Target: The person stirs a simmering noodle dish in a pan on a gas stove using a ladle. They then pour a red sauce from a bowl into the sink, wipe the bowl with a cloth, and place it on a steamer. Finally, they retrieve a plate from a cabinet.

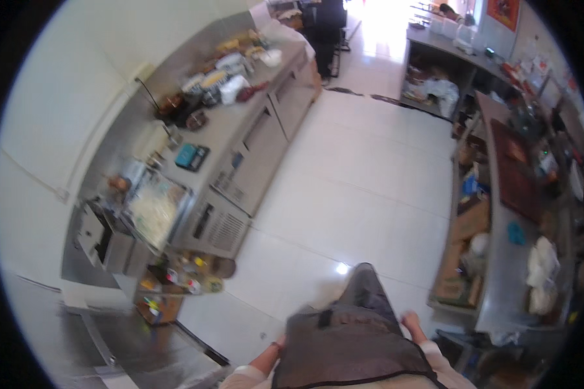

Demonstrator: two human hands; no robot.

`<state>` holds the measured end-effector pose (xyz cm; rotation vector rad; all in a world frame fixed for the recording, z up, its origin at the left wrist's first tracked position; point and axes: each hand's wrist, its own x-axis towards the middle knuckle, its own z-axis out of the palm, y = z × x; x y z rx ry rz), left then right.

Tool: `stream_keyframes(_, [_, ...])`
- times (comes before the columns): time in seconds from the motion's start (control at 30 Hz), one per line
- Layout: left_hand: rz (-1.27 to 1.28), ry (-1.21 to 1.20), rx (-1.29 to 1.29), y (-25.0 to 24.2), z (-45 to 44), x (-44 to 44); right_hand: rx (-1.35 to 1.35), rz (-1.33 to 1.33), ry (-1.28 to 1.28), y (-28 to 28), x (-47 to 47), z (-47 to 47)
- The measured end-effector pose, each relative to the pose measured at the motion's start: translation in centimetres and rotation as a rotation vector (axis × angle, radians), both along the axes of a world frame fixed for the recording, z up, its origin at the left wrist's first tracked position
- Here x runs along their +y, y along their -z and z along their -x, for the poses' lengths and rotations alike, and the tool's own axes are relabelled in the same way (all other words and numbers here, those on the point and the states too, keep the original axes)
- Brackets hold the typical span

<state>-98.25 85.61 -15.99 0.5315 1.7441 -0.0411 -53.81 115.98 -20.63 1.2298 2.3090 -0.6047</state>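
Note:
My left hand [281, 340] hangs at my side, mostly hidden by the dark apron [340, 347] I wear; a dark band circles that wrist. On the other side, my right hand [410, 320] hangs low beside the apron's edge, its fingers bent and too blurred to read. I see nothing held in the visible part of either hand. Before me runs a white tiled floor [350, 185]. Nearest on the right is a steel worktable [503, 272] with loaded shelves under it. Plastic oil jugs [213, 284] stand on the floor to the left.
A steel counter refrigerator [253, 141] along the left wall carries a scale [192, 156], a tray of pale food [155, 209] and bagged goods. A brown cutting board [516, 170] lies on the right worktable. A black chair [325, 39] and a seated person [450, 12] are farther off.

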Motion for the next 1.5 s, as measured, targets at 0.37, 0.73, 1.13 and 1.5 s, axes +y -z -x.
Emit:
stream_keyframes(0.37, [-0.128, 0.08, -0.006, 0.5, 16.3, 42.0, -0.196, 0.418, 0.458, 1.3, 21.3, 4.1])
stream_keyframes(0.73, [0.064, 0.035, 0.003, 3.7, 32.4, 64.5, 0.707, -0.001, 0.341, -9.2, 81.9, 50.8])
stream_keyframes(1.13, [0.061, 0.299, 0.113, 1.2, 56.6, 101.2, 0.391, -0.116, 0.486, 4.9, 88.9, 51.9])
stream_keyframes(1.5, [-0.005, 0.528, 0.002, 4.1, 60.2, 140.9, -0.01, 0.303, 0.25, 1.9, 95.1, 41.2])
